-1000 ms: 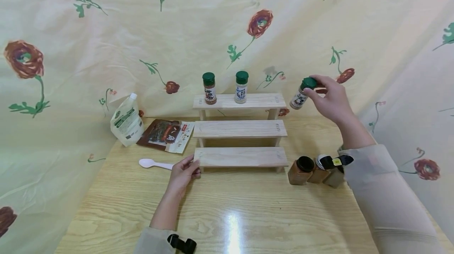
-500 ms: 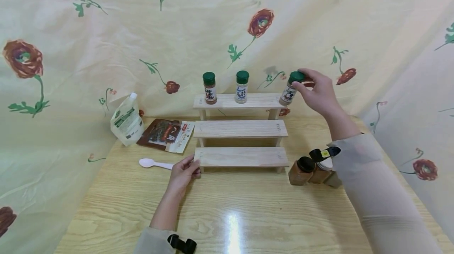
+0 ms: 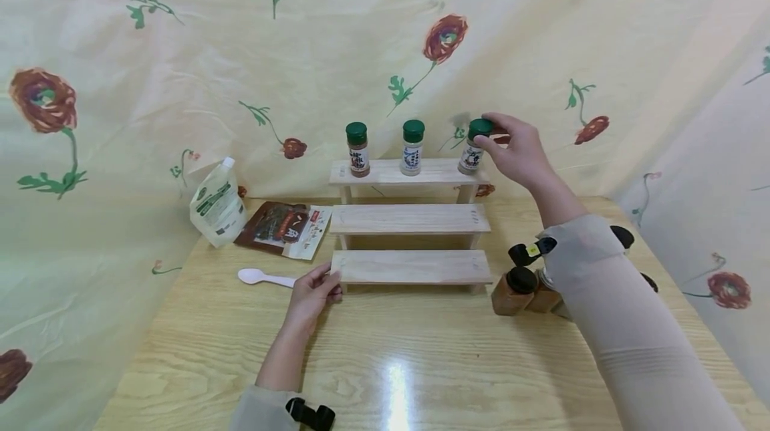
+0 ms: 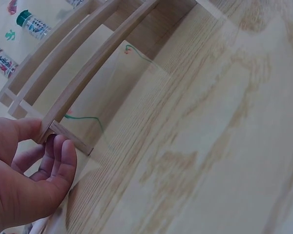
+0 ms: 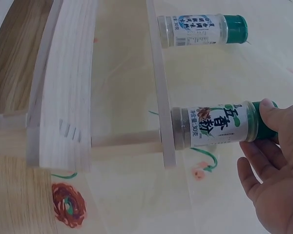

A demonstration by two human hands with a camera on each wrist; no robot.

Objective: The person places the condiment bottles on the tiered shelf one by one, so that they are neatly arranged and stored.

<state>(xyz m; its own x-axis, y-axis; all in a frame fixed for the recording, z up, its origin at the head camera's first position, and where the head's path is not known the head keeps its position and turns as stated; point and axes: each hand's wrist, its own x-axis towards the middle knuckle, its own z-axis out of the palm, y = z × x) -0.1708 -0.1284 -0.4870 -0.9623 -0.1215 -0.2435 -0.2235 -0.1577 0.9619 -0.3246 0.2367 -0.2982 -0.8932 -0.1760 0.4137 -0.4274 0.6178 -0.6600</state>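
Observation:
My right hand [image 3: 514, 150] pinches the green cap of a spice jar [image 3: 471, 156] at the right end of the top tier of a wooden three-step rack [image 3: 410, 218]. In the right wrist view the base of this spice jar [image 5: 212, 126] meets the top board, thumb and fingers round its cap. Two more green-capped jars stand upright on that tier: a reddish one [image 3: 358, 154] at the left and a pale one [image 3: 412, 150] in the middle. My left hand [image 3: 313, 294] grips the left end of the lowest board [image 4: 83, 83] between thumb and curled fingers.
A white spouted pouch [image 3: 218, 207] and a brown packet [image 3: 283, 227] lie left of the rack, above a white plastic spoon [image 3: 265, 277]. Right of the rack stand several spice jars, one black-capped jar [image 3: 513, 291] in front, others partly hidden by my right sleeve [image 3: 625, 311].
My right hand has carried the spice jar leftward from beside the rack onto the right end of the top tier, and the jar has turned from tilted to nearly upright. My left hand stays put.

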